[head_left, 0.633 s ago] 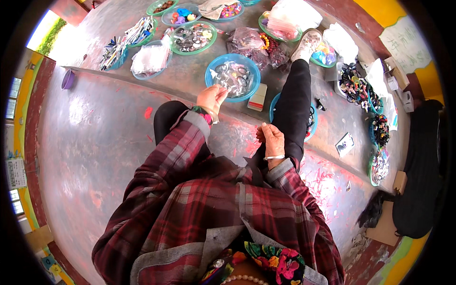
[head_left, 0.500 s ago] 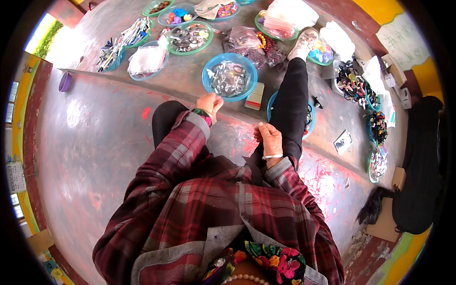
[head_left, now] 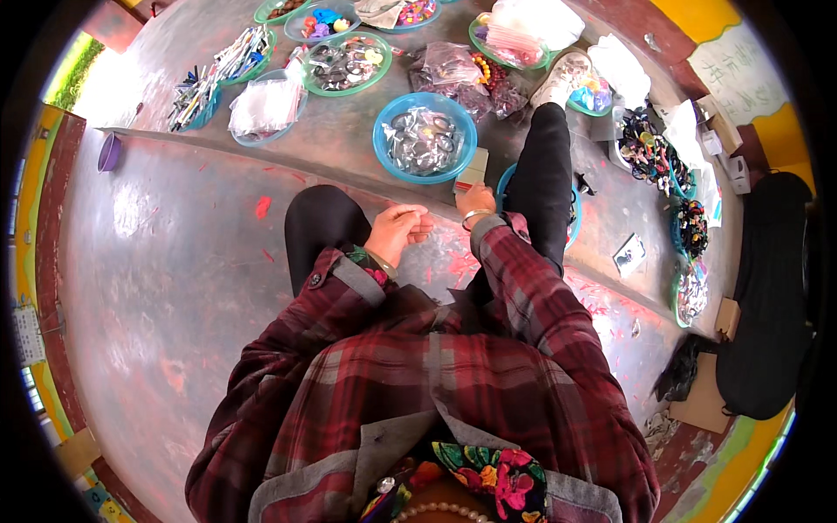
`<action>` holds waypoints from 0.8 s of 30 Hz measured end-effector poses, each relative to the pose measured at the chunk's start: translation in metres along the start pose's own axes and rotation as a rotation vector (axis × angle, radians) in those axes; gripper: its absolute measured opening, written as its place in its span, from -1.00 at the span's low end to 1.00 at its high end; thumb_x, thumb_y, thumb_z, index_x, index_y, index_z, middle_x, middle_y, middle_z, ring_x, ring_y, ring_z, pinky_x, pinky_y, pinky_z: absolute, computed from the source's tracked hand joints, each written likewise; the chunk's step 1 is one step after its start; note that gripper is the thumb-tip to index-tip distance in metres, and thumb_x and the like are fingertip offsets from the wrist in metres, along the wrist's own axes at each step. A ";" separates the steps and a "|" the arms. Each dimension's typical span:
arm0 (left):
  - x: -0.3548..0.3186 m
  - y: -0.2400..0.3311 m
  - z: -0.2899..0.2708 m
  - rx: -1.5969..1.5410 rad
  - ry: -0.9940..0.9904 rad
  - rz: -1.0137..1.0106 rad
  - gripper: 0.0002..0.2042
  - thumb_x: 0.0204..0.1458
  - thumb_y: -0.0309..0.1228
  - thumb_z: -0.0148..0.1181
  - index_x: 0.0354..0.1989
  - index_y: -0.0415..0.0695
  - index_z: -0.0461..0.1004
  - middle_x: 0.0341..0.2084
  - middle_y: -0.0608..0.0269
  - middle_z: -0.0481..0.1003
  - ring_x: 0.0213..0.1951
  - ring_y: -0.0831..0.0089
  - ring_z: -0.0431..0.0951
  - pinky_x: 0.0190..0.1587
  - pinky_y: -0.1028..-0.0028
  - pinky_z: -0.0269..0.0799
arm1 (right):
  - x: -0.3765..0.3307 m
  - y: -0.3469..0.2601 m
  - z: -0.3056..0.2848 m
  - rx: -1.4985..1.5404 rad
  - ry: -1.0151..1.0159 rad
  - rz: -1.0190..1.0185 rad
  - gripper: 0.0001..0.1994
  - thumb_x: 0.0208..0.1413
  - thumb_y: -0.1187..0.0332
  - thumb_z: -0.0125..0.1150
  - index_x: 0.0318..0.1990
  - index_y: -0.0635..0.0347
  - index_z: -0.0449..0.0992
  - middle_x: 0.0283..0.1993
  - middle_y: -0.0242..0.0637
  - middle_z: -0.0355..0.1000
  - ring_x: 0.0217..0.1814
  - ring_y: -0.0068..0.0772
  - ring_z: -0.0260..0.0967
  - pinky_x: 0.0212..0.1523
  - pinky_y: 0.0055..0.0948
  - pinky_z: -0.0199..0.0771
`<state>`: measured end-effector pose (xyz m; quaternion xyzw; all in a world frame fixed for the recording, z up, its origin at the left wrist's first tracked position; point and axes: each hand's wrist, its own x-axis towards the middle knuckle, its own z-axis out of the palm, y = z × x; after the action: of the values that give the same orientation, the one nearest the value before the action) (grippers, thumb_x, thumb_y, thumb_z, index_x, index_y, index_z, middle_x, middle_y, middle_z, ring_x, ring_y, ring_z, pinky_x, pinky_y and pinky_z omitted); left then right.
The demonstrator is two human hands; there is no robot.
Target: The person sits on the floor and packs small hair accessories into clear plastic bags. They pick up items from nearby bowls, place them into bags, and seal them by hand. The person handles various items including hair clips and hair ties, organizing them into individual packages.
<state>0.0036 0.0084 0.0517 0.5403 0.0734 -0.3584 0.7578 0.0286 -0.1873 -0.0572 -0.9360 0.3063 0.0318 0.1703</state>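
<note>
Your left hand (head_left: 397,231) sits at centre, fingers curled loosely, nothing visibly gripped. Just toward three o'clock, your right hand (head_left: 475,202) touches a small tan box (head_left: 472,170); whether its fingers close on the box, you cannot tell. Toward twelve o'clock, the blue bowl (head_left: 384,157) of metal rings lies just beside the box. Farther, at eleven o'clock, a green bowl (head_left: 307,77).

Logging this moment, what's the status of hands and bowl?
Left hand loosely curled, nothing visibly held. Right hand at small box. Blue bowl of rings just ahead, untouched. Path clear.
</note>
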 end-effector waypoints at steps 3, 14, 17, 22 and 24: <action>0.010 -0.004 -0.004 0.030 -0.006 -0.014 -0.81 0.04 -0.41 -0.07 -0.22 -0.22 0.35 -0.38 0.18 0.45 -0.31 0.45 0.46 -0.27 0.52 0.36 | 0.007 -0.015 0.015 -0.072 0.103 0.125 -0.61 -0.25 0.15 0.18 -0.31 0.22 0.30 -0.24 -0.14 0.31 -0.22 -0.19 0.36 -0.28 -0.31 0.41; 0.019 -0.016 0.002 0.102 -0.124 -0.145 -0.78 0.03 -0.38 -0.05 -0.20 -0.24 0.37 -0.36 0.14 0.45 -0.31 0.40 0.47 -0.31 0.50 0.37 | 0.039 0.007 0.043 0.189 0.032 0.386 -0.46 -0.37 0.19 0.37 -0.23 0.30 0.31 -0.19 -0.01 0.36 -0.13 -0.09 0.35 -0.16 -0.31 0.38; 0.019 -0.016 0.004 0.107 -0.118 -0.161 -0.79 0.03 -0.39 -0.05 -0.21 -0.24 0.37 -0.36 0.14 0.45 -0.31 0.40 0.47 -0.32 0.50 0.37 | 0.039 0.005 0.038 0.235 0.009 0.465 -0.46 -0.37 0.24 0.38 -0.19 0.30 0.31 -0.14 -0.02 0.35 -0.09 -0.06 0.32 -0.12 -0.29 0.36; 0.021 -0.020 0.003 0.105 -0.112 -0.167 -0.80 0.03 -0.39 -0.05 -0.23 -0.24 0.37 -0.36 0.14 0.45 -0.32 0.41 0.47 -0.32 0.50 0.37 | 0.042 0.010 0.042 0.305 0.088 0.464 -0.54 -0.34 0.34 0.27 -0.21 0.31 0.29 -0.17 0.03 0.35 -0.13 -0.05 0.34 -0.11 -0.27 0.34; 0.021 -0.019 0.003 0.110 -0.112 -0.160 -0.80 0.03 -0.40 -0.05 -0.23 -0.23 0.37 -0.36 0.15 0.46 -0.33 0.41 0.47 -0.32 0.51 0.37 | 0.043 0.007 0.038 0.395 0.068 0.474 -0.57 -0.32 0.38 0.22 -0.21 0.31 0.27 -0.19 0.05 0.35 -0.14 -0.03 0.34 -0.11 -0.26 0.33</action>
<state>0.0061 -0.0071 0.0277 0.5525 0.0539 -0.4508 0.6990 0.0605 -0.2041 -0.1019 -0.7879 0.5217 -0.0209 0.3265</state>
